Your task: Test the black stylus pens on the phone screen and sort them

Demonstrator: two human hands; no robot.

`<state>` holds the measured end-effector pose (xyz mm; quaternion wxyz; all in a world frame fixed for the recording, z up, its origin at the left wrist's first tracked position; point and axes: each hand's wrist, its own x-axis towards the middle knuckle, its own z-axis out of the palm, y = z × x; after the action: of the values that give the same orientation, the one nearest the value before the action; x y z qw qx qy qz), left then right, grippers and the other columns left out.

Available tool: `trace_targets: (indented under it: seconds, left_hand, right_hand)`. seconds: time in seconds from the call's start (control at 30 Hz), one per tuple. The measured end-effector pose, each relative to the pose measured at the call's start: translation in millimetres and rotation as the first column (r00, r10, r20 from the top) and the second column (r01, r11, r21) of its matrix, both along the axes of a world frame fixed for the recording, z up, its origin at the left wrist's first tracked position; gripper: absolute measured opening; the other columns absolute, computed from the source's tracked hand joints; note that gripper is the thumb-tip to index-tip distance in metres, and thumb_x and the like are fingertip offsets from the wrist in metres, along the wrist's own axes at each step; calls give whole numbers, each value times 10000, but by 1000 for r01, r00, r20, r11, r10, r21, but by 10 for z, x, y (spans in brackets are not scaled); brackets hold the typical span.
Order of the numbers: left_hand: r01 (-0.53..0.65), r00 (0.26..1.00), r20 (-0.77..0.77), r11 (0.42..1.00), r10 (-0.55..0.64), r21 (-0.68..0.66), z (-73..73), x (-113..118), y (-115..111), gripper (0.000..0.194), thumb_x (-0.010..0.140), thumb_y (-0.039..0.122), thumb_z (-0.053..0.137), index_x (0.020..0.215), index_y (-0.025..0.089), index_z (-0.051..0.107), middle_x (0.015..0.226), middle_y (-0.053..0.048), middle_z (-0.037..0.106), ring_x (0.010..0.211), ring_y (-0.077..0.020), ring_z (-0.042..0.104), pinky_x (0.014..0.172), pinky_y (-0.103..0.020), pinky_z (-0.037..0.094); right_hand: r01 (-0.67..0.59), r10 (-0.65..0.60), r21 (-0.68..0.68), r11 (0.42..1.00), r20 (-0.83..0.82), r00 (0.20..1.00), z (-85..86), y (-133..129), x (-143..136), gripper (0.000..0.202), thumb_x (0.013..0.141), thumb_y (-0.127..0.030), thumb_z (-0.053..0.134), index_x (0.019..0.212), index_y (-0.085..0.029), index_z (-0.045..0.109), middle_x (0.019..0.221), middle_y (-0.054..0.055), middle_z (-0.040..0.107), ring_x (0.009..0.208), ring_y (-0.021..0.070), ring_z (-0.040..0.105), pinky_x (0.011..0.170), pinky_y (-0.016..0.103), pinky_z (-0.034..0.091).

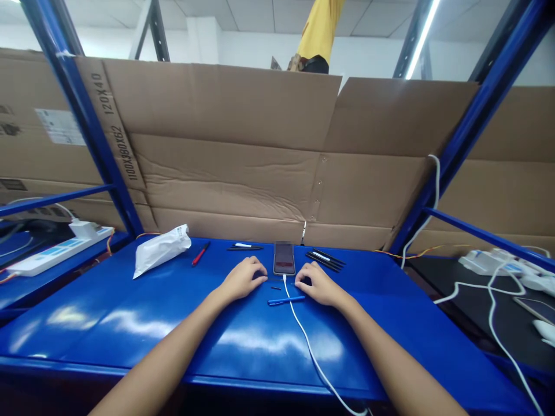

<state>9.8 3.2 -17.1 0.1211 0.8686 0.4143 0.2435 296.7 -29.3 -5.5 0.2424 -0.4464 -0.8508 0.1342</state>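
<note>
White packet (161,249) lay far left on the counter (108,318), then a red pen (200,254) and dark pens (245,247). Left hand (243,278) rested with fingers curled, thumb near fingertips – couldn't tell if it pinched anything. Between the hands: phone (284,258) with white cable (309,341), small black piece (276,288), blue pen (281,301) nearest the wearer. Right hand (319,283) curled likewise, contents unclear; black pens (326,260) lay behind it. Step probably small-part pen handling – next move seemed to call for a light, precise fingertip pinch.
</note>
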Motion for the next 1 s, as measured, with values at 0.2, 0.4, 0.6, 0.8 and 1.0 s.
trace_targets:
  seconds: [0.2,0.4,0.6,0.8,1.0]
  left_hand:
    - [15,996,-89,1000,-15,-1,-10,-65,35,207,1007,308,548,947,188,704,1075,-85,643,992,-248,570,945,-385,441]
    - [97,992,-89,995,-95,23,110,-114,-13,220,1045,309,490,966,193,659,1029,-71,656,979,-234,579,910,-351,436]
    - [118,991,-65,993,-116,27,129,7,-84,246,1055,358,482,964,195,643,1028,-69,658,976,-234,571,892,-347,434]
    - [121,991,-55,992,-120,19,123,70,-126,217,1049,339,503,955,196,637,1017,-59,659,969,-224,587,909,-345,432]
    - [91,995,-35,995,-90,26,124,108,-146,212,1042,331,508,955,191,640,1018,-66,667,970,-230,589,904,-349,442]
  right_hand:
    - [-11,12,30,999,-25,1000,7,13,25,96,932,-205,612,880,-199,693,963,64,684,971,231,579,926,382,445]
    - [0,1,41,999,-32,999,17,3,14,85,937,-189,610,896,-205,683,933,56,695,960,239,579,880,368,452]
    - [-1,3,33,999,-54,999,34,-22,-37,96,942,-209,607,900,-208,694,926,58,712,928,233,606,870,370,467]
    - [-14,15,18,1000,-45,999,48,-66,-84,101,919,-164,617,887,-206,703,877,51,700,893,224,607,810,340,476]
    - [-4,9,46,999,-115,993,47,-105,-169,106,908,-145,632,899,-214,711,900,45,713,891,215,625,822,333,483]
